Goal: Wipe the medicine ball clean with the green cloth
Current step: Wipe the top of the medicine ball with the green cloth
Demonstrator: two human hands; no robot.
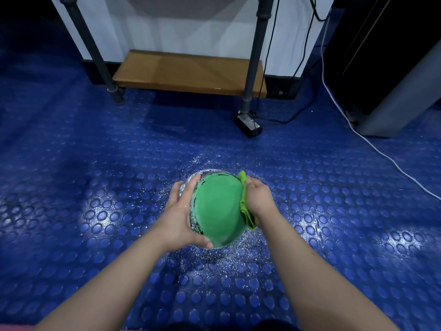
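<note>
The medicine ball [218,206] sits on the blue studded floor in the lower middle of the head view. Its top panel is green; its left and lower edges are coated in white powder. My left hand [183,211] curls round the ball's left side, fingers at the far rim and thumb at the near rim. My right hand [259,199] presses the bright green cloth [245,206] flat against the ball's right side. The cloth sticks out above and below that hand; the fingers behind it are hidden.
White powder [214,256] is scattered on the floor around the ball. A wooden low shelf [191,72] between two dark metal legs stands ahead. A black power adapter [248,124] and cables lie at the right, with a white cable [381,154] crossing the floor.
</note>
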